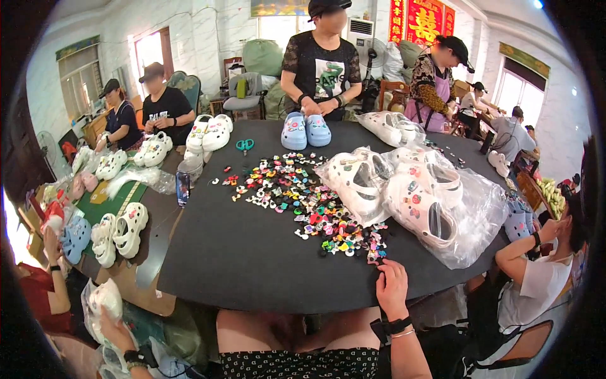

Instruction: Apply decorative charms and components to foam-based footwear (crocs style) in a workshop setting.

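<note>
At the near edge of a loose heap of small colourful shoe charms (315, 218) on the black table, my right hand (392, 285) lies with its fingers stretched out. Its fingertips touch the last few charms there. Down at the lower left, beside the table, my left hand (118, 331) grips a white clog (106, 300) in a clear plastic bag; the bag hides part of the clog. Right of the heap sit white clogs with charms (416, 205), partly wrapped in clear plastic.
Across the black table (227, 265) a person stands behind a pair of light blue clogs (305, 131). Teal-handled scissors (245, 146) lie at the far left. On a side table are more white clogs (129, 228) and a can (182, 188). Other people sit on both sides.
</note>
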### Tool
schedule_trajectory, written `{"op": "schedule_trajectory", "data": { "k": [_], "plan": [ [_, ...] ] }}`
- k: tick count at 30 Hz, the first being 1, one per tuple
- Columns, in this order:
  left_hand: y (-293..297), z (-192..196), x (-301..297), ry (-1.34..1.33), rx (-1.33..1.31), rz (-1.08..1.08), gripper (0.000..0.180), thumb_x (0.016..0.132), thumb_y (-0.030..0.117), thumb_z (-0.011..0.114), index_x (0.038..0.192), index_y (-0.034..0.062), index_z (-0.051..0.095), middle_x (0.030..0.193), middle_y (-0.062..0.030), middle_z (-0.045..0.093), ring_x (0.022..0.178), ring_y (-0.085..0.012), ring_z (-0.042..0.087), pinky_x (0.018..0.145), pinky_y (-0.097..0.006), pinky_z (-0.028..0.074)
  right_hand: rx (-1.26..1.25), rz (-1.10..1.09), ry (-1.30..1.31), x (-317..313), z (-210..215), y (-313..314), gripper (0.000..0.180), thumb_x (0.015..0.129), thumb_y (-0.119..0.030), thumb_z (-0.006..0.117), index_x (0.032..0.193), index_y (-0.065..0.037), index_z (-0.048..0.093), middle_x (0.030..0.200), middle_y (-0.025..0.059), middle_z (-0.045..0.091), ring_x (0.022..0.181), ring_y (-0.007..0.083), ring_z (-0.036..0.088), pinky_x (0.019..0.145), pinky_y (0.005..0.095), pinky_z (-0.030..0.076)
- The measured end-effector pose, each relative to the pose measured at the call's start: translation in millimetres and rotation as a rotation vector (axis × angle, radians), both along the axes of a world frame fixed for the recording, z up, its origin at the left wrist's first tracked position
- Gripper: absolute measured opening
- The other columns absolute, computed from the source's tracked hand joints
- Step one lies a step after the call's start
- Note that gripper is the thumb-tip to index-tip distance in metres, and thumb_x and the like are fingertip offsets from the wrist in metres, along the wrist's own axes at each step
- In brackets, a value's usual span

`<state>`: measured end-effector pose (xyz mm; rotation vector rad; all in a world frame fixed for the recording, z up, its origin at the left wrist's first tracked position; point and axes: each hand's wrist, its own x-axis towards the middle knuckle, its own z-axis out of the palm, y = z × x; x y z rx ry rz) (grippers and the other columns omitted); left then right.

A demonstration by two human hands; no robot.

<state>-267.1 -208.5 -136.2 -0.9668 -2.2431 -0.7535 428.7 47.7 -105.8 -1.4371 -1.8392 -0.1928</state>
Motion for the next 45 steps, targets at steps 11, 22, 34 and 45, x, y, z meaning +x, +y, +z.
{"op": "schedule_trajectory", "data": {
  "k": [11,22,34,45],
  "plan": [
    [56.3,133.0,101.3,-0.020,0.364,-0.265,0.055,0.086,-0.010,0.059,0.139,-0.0064,0.047,0.138,-0.0207,0.051,0.132,-0.0294,0.047,0.109,-0.038,0.037,-0.015,-0.020,0.020,-3.8,-2.4,0.1,0.019,0.083,-0.003,0.062,0.101,-0.005,0.062,0.116,0.0124,0.063,0.112,0.0338,0.057,0.095,0.0458,0.046],
    [195.1,154.5,302.7,0.190,-0.109,-0.766,0.061,0.072,0.003,0.068,0.133,0.0063,0.058,0.092,-0.0155,0.055,0.092,-0.0361,0.054,0.081,-0.046,0.045,-0.015,-0.020,0.015,1.1,-1.1,-1.4,0.018,0.084,-0.004,0.062,0.103,-0.004,0.063,0.117,0.0129,0.063,0.113,0.0332,0.057,0.097,0.0453,0.046],
    [186.6,125.8,307.4,0.020,-0.167,-1.028,0.050,0.076,0.025,0.079,0.119,0.0042,0.065,0.115,-0.0159,0.055,0.109,-0.0381,0.051,0.096,-0.050,0.039,-0.022,-0.011,0.005,2.9,-6.8,-3.0,0.025,0.084,-0.004,0.063,0.109,-0.004,0.064,0.125,0.0147,0.060,0.117,0.0348,0.055,0.100,0.0463,0.044],
    [143.4,73.4,259.0,-0.416,-0.063,-0.741,0.072,0.093,0.026,0.062,0.151,-0.0020,0.029,0.158,-0.0338,0.010,0.145,-0.0509,0.016,0.118,-0.053,0.018,-0.186,0.280,0.255,-66.5,19.1,-28.4,0.034,0.087,-0.001,0.063,0.121,-0.004,0.060,0.130,0.0179,0.056,0.110,0.0321,0.058,0.093,0.0403,0.050]
  ]
}}
